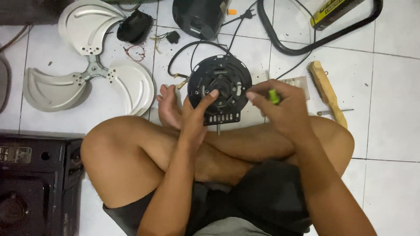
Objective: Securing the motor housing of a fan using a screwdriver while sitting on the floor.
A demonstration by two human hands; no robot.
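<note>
I sit cross-legged on a white tiled floor. My left hand grips the lower left edge of a round black fan motor housing, thumb on its face, holding it upright above my feet. My right hand is closed around a tool with a green handle, its fingertips touching the housing's right rim. A short metal shaft pokes out below the housing. Black cables run from the housing toward the top of the view.
A grey three-blade fan propeller lies at upper left. A wooden-handled brush lies to the right beside a small metal tool. A black loop frame, a yellow can and black parts sit at top. A black box stands at lower left.
</note>
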